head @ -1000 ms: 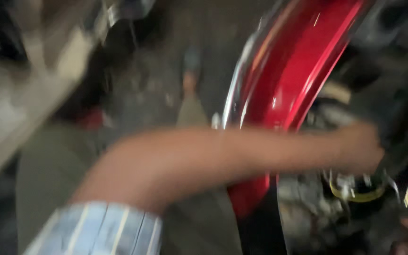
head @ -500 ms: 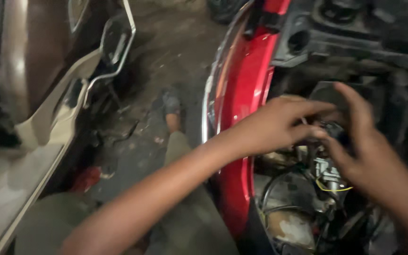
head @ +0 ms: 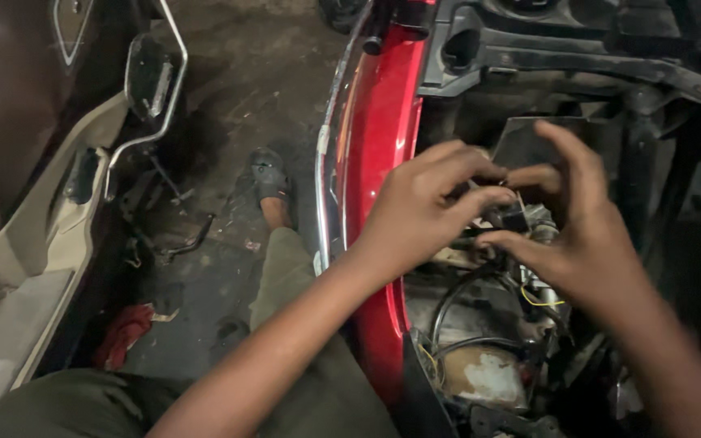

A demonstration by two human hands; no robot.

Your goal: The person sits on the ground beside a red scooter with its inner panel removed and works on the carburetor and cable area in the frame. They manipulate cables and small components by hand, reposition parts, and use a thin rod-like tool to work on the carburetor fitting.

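**Both hands on a small black part inside an opened scooter**

Dark, oil-stained workshop floor (head: 229, 89) lies to the left, with a red rag (head: 123, 334) on it and a beige scooter (head: 34, 219) beside it. The red scooter panel (head: 375, 162) runs up the middle, and behind it the body is open, showing wires (head: 464, 312) and black frame parts (head: 578, 57).

The left hand (head: 423, 207) reaches across the panel, fingers curled and pinching a small black part (head: 515, 217) among the wiring. The right hand (head: 578, 235) meets it from the other side, thumb and forefinger touching the same part, the other fingers spread wide.

By the look of it, the step in hand is working this part on its wires. The next move seems to call for a steady two-handed grip and care with the thin yellow wire (head: 539, 302) just below.
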